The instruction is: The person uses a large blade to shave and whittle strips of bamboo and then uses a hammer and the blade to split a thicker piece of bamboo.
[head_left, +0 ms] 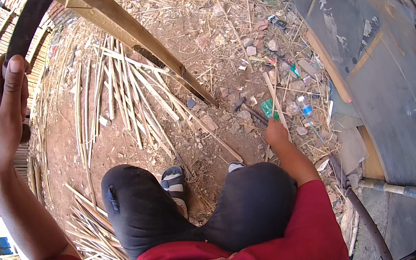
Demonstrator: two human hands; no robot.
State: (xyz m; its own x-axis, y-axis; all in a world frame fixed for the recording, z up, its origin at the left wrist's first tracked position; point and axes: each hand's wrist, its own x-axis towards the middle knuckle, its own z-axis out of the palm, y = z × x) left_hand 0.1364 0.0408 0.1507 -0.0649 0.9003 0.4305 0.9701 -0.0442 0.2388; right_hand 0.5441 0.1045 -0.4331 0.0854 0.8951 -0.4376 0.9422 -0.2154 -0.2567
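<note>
My left hand [6, 107] is raised at the upper left, its fingers closed around a tool with a long, dark, curved blade [32, 19]. A rounded brown end, like a wooden handle, shows below that hand. My right hand [275, 131] reaches down low to the right of my knee, closed at the handle of a hammer [254, 113]. The hammer's dark head lies on or just above the dirt; its grip end is hidden by my hand. Beside it lie a green plastic piece [269, 109] and a pale wooden strip [274, 92].
A squared wooden post [115, 25] slants down before me. Several split bamboo strips [129, 99] lie fanned on the dirt, with another pile [92, 238] by my left leg. Stones, straw and a plastic bottle [305, 106] lie right, beside grey panels [389, 106] and a bamboo pole [405, 189].
</note>
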